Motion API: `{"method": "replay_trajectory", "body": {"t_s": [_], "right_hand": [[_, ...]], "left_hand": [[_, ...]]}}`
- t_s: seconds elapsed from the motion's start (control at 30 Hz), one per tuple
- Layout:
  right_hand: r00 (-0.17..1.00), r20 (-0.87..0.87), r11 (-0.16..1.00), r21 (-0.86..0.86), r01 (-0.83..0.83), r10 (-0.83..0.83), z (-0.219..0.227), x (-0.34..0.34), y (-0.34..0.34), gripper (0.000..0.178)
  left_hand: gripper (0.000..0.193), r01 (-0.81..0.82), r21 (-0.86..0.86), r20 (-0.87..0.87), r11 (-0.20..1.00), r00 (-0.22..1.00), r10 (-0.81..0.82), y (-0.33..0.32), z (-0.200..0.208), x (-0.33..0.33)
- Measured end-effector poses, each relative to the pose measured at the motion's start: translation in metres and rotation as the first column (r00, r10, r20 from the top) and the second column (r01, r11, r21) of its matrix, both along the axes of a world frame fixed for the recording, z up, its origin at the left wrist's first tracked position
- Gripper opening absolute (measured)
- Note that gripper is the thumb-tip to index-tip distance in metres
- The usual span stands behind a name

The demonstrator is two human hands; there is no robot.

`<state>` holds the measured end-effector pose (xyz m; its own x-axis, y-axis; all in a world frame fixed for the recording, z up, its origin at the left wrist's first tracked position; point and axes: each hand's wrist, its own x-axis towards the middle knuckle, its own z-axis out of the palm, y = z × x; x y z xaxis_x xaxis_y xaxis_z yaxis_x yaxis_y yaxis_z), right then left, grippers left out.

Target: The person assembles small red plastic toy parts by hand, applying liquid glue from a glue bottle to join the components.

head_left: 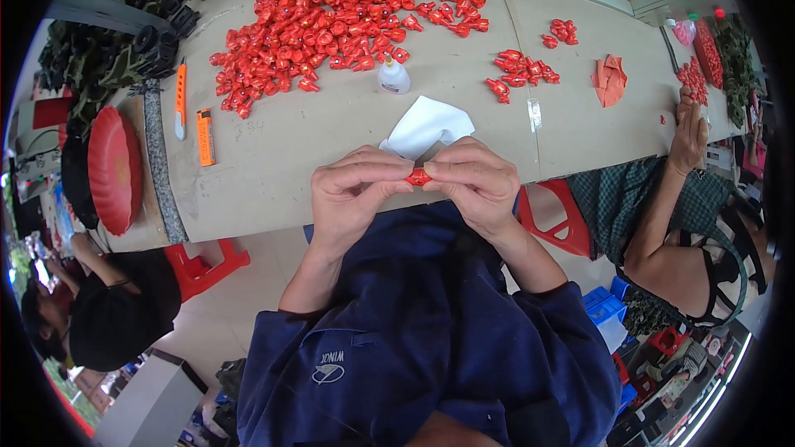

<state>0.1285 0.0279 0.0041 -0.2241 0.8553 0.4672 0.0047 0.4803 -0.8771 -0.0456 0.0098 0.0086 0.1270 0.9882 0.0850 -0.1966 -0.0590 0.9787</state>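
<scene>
Between my fingertips, just over the table's near edge, is a small glossy red plastic part [420,176]. My left hand [358,186] pinches one end of it and my right hand [479,182] pinches the other. The fingers cover most of it, so its full shape is hidden. Right behind my hands lies a folded white cloth [426,126]. A small white squeeze bottle [393,76] with a narrow pale tip stands beyond the cloth. Farther back spreads a big heap of similar red parts [331,25].
Smaller red clusters [522,70] and a crumpled orange-red cloth [610,81] lie to the right. On the left are an orange utility knife [180,99], an orange box [205,138] and a red scalloped tray [114,170]. Co-workers sit on both sides; one's hand [689,132] handles red parts.
</scene>
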Motion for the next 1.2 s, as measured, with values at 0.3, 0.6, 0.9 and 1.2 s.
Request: {"method": "replay_trajectory", "body": {"t_s": [0.3, 0.6, 0.9, 1.2], "right_hand": [[0.994, -0.106, 0.871, -0.49, -0.036, -0.019, 0.005, -0.003, 0.0, 0.009], [0.997, -0.073, 0.856, -0.516, -0.009, -0.034, 0.004, -0.005, 0.001, 0.01], [0.786, 0.572, 0.97, 0.079, 0.232, -0.235, -0.001, 0.01, 0.02, 0.018], [0.974, 0.216, 0.981, -0.161, 0.106, -0.069, 0.025, 0.007, 0.016, 0.017]], "left_hand": [[0.015, -0.031, -0.364, 0.169, 0.931, 0.981, 0.098, -0.002, -0.004, 0.007], [0.014, -0.035, -0.41, 0.209, 0.911, 0.969, 0.132, 0.0, -0.005, 0.007], [0.017, -0.091, -0.513, 0.158, 0.854, 0.967, 0.198, 0.004, 0.001, 0.005], [0.017, -0.091, -0.475, 0.18, 0.875, 0.964, 0.198, 0.001, -0.009, 0.007]]}}
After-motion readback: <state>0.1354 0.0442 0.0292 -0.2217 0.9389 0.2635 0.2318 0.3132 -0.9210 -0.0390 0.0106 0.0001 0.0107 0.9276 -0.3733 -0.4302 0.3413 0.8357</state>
